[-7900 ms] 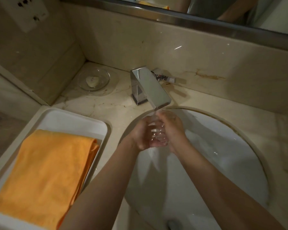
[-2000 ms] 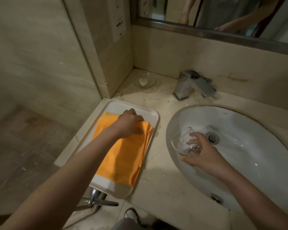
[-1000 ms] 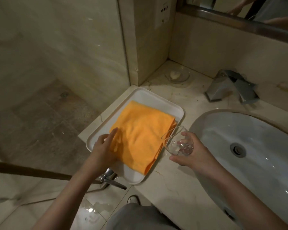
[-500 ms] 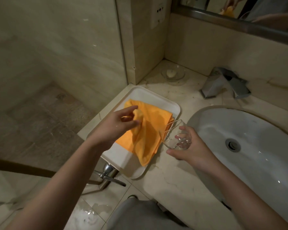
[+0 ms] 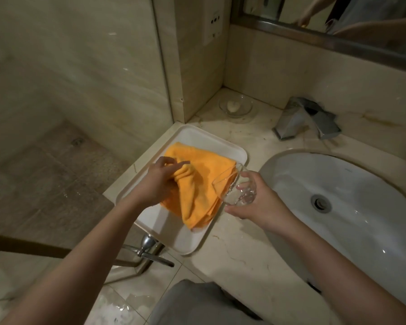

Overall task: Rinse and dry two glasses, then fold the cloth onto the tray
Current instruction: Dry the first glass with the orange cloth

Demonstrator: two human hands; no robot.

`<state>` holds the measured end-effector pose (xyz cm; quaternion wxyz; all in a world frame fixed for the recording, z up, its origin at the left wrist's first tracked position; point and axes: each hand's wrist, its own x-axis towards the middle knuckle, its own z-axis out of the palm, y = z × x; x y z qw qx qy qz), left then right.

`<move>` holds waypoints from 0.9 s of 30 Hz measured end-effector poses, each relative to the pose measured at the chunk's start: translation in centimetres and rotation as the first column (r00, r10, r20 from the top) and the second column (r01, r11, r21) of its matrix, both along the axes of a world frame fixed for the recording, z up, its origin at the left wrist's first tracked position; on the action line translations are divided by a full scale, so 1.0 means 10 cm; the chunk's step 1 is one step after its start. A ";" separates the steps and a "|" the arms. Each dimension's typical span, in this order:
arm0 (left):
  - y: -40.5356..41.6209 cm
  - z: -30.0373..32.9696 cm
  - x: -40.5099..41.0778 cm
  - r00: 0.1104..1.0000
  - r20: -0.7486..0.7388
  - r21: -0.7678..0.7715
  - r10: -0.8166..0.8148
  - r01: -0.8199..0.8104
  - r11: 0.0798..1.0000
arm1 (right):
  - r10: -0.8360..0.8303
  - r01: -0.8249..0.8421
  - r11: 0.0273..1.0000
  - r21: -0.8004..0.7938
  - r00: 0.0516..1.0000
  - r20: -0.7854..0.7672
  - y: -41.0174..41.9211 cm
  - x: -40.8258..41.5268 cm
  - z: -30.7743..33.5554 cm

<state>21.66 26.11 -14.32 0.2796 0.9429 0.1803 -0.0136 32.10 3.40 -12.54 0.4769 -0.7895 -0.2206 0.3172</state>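
Observation:
An orange cloth (image 5: 202, 184) lies bunched on the white tray (image 5: 188, 240) at the left end of the marble counter. My left hand (image 5: 158, 181) grips the cloth's left part and lifts it into a ridge; the rest still rests on the tray. My right hand (image 5: 256, 202) holds a clear wet glass (image 5: 232, 188), tilted with its mouth toward the cloth, just over the tray's right edge. Only one glass is in sight.
A white oval sink (image 5: 338, 207) with a drain sits to the right. The chrome tap (image 5: 307, 120) stands behind it. A small glass dish with soap (image 5: 235, 105) is in the back corner. A wall and mirror rise behind; the counter drops to a wet floor at left.
Since the rinse under the tap, my right hand has carried the glass over to the tray. My left hand has bunched the cloth and keeps gripping it.

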 end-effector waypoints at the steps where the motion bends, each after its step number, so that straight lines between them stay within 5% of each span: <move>1: 0.00 0.08 0.01 0.998 0.055 -0.016 -0.011 0.012 1.000 | 0.014 -0.013 1.000 -0.016 0.999 0.041 0.03 0.01 0.01; 8: -0.14 0.53 0.16 0.936 0.250 0.012 -0.248 0.253 0.967 | 0.197 -0.138 0.974 -0.182 0.909 0.367 0.23 0.13 0.14; 14: -0.18 0.57 0.31 0.972 0.236 -0.359 0.006 0.081 0.930 | 0.275 -0.164 0.953 -0.256 0.827 0.491 0.23 0.18 0.18; 22: -0.37 0.32 0.49 0.991 0.127 -0.196 0.048 -0.022 0.980 | 0.358 -0.197 0.926 -0.321 0.724 0.590 0.31 0.18 0.15; 25: -0.35 0.29 0.47 1.000 0.024 -0.401 -0.003 0.013 0.916 | 0.402 -0.229 0.903 -0.364 0.748 0.528 0.34 0.21 0.08; 27: -0.21 0.31 0.38 1.000 0.028 -0.713 0.008 0.014 0.701 | 0.362 -0.224 0.919 -0.325 0.809 0.463 0.33 0.24 0.01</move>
